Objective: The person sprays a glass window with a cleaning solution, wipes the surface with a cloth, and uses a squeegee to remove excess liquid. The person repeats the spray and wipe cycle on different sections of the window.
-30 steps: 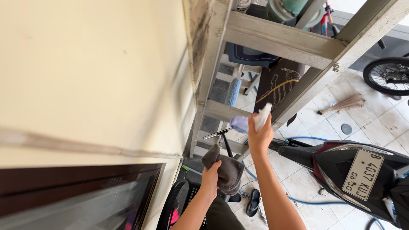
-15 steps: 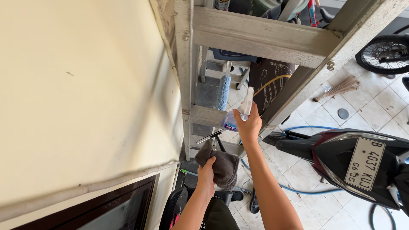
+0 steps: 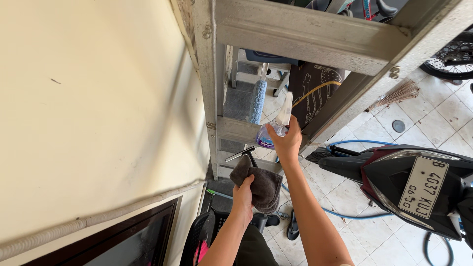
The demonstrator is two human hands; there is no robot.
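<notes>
I look straight down from high on a metal ladder (image 3: 305, 37) that leans by a cream wall (image 3: 93, 98). My right hand (image 3: 287, 140) grips a clear spray bottle (image 3: 273, 130) with purple liquid and a white trigger head, resting it on a ladder rung (image 3: 236, 130). My left hand (image 3: 244, 194) holds a dark grey cloth (image 3: 263, 184), lower and nearer my body. A black-handled squeegee (image 3: 246, 155) shows just above the cloth; whether the left hand also holds it I cannot tell.
A blue roller (image 3: 257, 101) leans inside the ladder below. A black scooter (image 3: 409, 184) stands on the tiled floor at the right, with a blue hose (image 3: 345, 214), a broom (image 3: 394, 96), a sandal (image 3: 293, 229) and a bicycle wheel (image 3: 451, 61). A dark window frame (image 3: 123, 236) sits lower left.
The right hand brought the spray bottle down from mid-air onto the ladder rung. The view shifted closer to the ladder. The left hand kept the cloth in about the same place.
</notes>
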